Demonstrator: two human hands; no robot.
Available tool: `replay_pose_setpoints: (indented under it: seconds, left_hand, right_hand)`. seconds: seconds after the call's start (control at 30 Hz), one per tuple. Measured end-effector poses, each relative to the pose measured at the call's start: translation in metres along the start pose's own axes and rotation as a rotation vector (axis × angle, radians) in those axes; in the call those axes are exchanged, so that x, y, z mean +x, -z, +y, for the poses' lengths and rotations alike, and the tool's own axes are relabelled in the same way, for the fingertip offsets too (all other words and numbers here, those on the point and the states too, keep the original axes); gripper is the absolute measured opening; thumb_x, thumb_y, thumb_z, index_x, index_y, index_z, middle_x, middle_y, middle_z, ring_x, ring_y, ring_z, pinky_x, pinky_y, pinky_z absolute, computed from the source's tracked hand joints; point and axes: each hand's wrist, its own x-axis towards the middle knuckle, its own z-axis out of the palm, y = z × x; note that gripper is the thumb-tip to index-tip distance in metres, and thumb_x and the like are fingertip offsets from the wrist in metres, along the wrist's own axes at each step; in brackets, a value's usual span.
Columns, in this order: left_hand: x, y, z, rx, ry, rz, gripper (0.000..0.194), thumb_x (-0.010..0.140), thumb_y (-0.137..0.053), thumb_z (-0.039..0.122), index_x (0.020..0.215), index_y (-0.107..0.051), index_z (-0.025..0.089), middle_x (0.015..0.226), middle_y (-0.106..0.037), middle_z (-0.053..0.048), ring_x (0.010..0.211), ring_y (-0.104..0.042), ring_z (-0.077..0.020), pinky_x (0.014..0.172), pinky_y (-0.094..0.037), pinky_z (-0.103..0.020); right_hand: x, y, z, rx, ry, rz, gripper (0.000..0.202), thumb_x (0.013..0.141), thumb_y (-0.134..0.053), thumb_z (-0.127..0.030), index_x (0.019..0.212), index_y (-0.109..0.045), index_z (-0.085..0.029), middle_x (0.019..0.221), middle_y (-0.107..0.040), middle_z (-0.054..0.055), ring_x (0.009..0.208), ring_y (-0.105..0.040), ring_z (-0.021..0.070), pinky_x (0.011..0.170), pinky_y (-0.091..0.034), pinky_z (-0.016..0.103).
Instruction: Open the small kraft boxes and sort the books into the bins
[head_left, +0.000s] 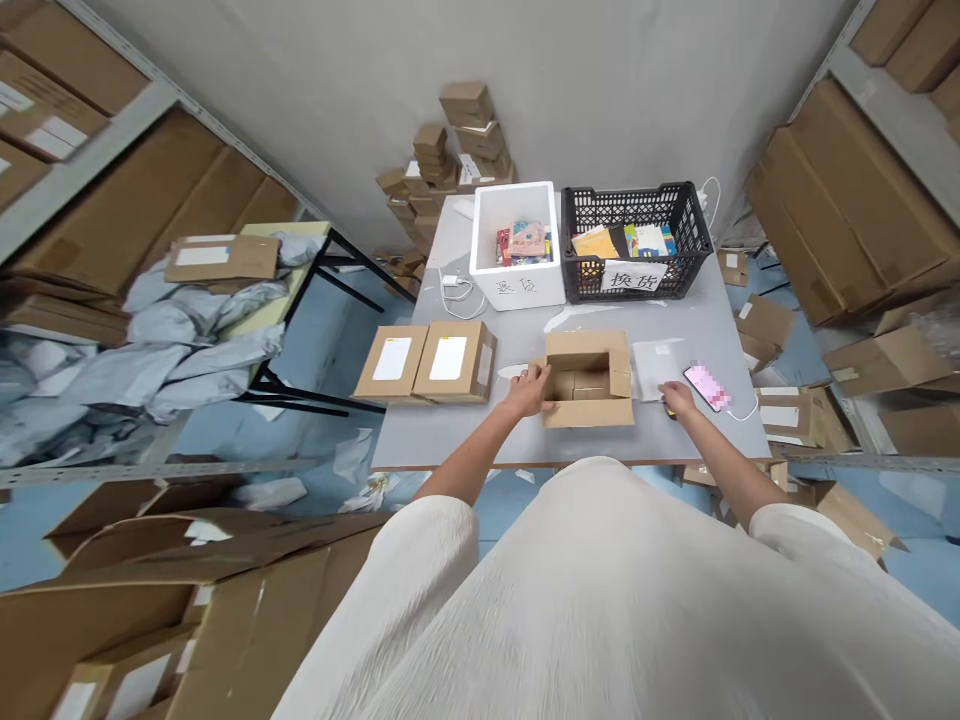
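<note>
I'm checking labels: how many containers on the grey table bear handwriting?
2: the white bin at the back of the table, and the black crate just right of it.

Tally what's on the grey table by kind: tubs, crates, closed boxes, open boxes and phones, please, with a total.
Tub: 1
Crate: 1
Closed boxes: 2
Open box: 1
Phone: 1
Total: 6

Open cardboard box (589, 413) on table (435, 438)
</note>
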Motion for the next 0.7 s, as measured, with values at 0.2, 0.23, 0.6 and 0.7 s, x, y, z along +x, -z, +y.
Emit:
replay_pose_setpoints:
  seconds: [0.2, 0.23, 0.6, 0.7]
  left_hand:
    - [-0.011, -0.007, -0.006, -0.181, 0.159, 0.204, 0.095, 0.100, -0.060, 0.059, 0.178, -0.018, 0.025, 0.182, -0.029, -0.025, 0.162, -0.036, -0.0496, 0.126, -0.035, -0.062]
    - [-0.012, -0.007, -0.007, -0.233, 0.203, 0.215, 0.096, 0.101, -0.059, 0.058, 0.179, -0.016, 0.022, 0.181, -0.030, -0.026, 0.162, -0.039, -0.0493, 0.125, -0.038, -0.061]
    - [-0.039, -0.007, 0.009, -0.448, -0.167, 0.093, 0.108, 0.094, -0.072, 0.058, 0.182, -0.014, 0.034, 0.175, -0.050, -0.014, 0.164, -0.043, -0.0387, 0.130, -0.037, -0.056]
    - [-0.041, -0.015, 0.009, -0.254, -0.230, -0.025, 0.131, 0.073, -0.092, 0.057, 0.181, -0.020, 0.037, 0.186, -0.029, -0.014, 0.172, -0.025, -0.0471, 0.134, -0.026, -0.066]
  right_hand:
    - [-0.017, -0.025, -0.033, -0.215, 0.274, -0.184, 0.051, 0.085, -0.075, -0.050, 0.129, -0.069, -0.025, 0.141, -0.073, 0.013, 0.113, -0.074, 0.0268, 0.095, -0.063, 0.043]
    - [-0.019, -0.030, -0.036, -0.234, 0.283, -0.190, 0.056, 0.085, -0.075, -0.051, 0.134, -0.067, -0.025, 0.144, -0.071, 0.014, 0.115, -0.074, 0.0277, 0.096, -0.063, 0.044]
    - [-0.027, -0.047, -0.043, -0.267, 0.263, -0.226, 0.064, 0.090, -0.070, -0.050, 0.148, -0.062, -0.022, 0.143, -0.070, 0.015, 0.114, -0.073, 0.0263, 0.102, -0.062, 0.047]
    - [-0.032, -0.044, -0.048, -0.292, 0.285, -0.253, 0.063, 0.093, -0.069, -0.055, 0.150, -0.065, -0.027, 0.144, -0.070, 0.013, 0.114, -0.073, 0.0264, 0.098, -0.064, 0.046]
